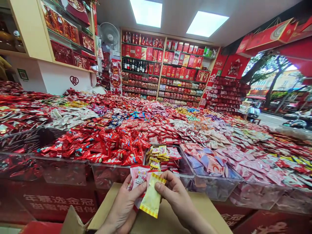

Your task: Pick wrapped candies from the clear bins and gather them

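Left hand (123, 208) pinches pink packets (136, 177); right hand (176, 195) clamps yellow packet (151, 198) by top edge, above open carton (170, 217), before clear bin (168, 161) on bench. Packet count in left grip unclear. Best handling: pinch near seal, one packet at a time.

Yellow packet (151, 198): small sealed sachet, pale yellow, crimped orange-striped ends; hangs tilted, top edge pinched at upper right corner, lower end free above cardboard box. Pink packet (137, 177): white-pink printed wrapper, partly behind yellow one, upright, slightly crumpled, overlapping it at left, just before clear bin's front wall.
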`<state>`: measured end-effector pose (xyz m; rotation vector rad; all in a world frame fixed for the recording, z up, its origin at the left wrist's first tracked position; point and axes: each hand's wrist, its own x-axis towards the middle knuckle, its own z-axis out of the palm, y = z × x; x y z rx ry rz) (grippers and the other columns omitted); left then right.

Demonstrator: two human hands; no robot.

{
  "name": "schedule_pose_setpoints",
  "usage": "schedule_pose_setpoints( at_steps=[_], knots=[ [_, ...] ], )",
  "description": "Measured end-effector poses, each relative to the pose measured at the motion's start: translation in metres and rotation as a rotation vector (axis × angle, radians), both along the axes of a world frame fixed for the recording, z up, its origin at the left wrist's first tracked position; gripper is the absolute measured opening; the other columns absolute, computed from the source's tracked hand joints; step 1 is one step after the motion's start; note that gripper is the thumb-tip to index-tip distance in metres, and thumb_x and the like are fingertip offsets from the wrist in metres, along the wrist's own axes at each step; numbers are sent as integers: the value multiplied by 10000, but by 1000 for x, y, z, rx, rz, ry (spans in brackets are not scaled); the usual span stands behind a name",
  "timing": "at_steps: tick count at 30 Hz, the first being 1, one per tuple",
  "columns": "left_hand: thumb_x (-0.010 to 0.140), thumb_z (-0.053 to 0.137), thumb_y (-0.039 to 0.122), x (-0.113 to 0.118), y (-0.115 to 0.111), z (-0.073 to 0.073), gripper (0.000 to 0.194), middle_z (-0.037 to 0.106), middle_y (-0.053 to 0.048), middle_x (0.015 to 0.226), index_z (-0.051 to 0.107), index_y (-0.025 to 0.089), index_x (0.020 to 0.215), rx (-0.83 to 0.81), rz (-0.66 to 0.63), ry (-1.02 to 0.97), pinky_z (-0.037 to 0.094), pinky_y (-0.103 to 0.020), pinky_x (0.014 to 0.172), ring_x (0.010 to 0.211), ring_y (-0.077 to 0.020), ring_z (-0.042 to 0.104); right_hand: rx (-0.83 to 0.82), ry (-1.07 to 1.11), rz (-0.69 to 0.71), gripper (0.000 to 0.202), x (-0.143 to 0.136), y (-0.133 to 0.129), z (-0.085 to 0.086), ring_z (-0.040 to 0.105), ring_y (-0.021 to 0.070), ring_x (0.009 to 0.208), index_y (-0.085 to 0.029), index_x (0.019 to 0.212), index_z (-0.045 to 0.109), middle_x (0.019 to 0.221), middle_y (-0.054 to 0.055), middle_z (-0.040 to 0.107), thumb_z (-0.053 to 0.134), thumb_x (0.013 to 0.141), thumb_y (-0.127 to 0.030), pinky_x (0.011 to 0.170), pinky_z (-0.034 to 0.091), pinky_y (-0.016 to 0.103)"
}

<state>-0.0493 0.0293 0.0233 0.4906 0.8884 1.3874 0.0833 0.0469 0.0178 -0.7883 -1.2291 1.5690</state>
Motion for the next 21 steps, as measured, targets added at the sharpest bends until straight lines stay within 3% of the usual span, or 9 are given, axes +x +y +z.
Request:
schedule_pose_setpoints(
  at_steps=[3,6,8,10,12,14,18,21],
  knots=[
    [578,729,110,0,0,-2,469,706,-52,835,533,170,999,11,41,9,532,-299,664,762,-214,666,-46,-24,12,323,7,0,0,514,96,588,-184,755,449,694,-9,549,643,673,-429,525,403,208],
    [570,730,105,0,2,-6,492,708,-45,846,521,176,1010,39,121,15,526,-277,698,765,-189,664,36,-81,-152,233,17,-2,4,453,54,445,-196,764,459,685,-26,533,588,738,-387,403,372,177],
    [574,729,112,-1,4,-8,515,707,-47,855,503,177,1032,35,139,22,527,-264,681,741,-177,665,271,-126,-339,134,21,-4,6,513,67,497,-211,757,466,769,-9,564,556,772,-309,460,441,195],
    [576,731,118,-1,6,-9,547,706,-54,853,484,173,1061,30,118,17,526,-263,663,737,-183,665,612,-252,-411,56,21,-6,4,600,131,757,-226,788,497,928,32,590,529,774,-182,658,502,251],
    [583,729,125,-1,6,-10,565,704,-63,860,476,171,1085,45,79,-3,524,-279,672,771,-203,663,920,-444,-365,191,17,-7,-1,571,169,947,-233,833,525,1007,63,590,484,748,-67,773,491,277],
    [602,718,136,0,5,-11,541,701,-65,871,484,175,1088,72,61,-19,521,-288,688,803,-215,658,1121,-602,-303,289,12,-8,-8,563,175,974,-232,882,529,1014,83,596,439,725,-8,788,493,285],
    [622,705,151,0,2,-11,515,700,-51,886,497,200,1090,86,99,-22,519,-271,685,802,-204,657,1280,-720,-264,331,7,-7,-15,540,205,1019,-226,946,508,1005,103,613,449,699,-14,831,483,348],
    [616,711,170,0,0,-10,490,697,-42,900,510,213,1062,70,118,-27,519,-272,707,812,-203,656,1314,-781,-232,262,7,-8,-13,505,245,1067,-210,959,516,1053,130,595,567,709,-149,857,469,377]
  ],
)
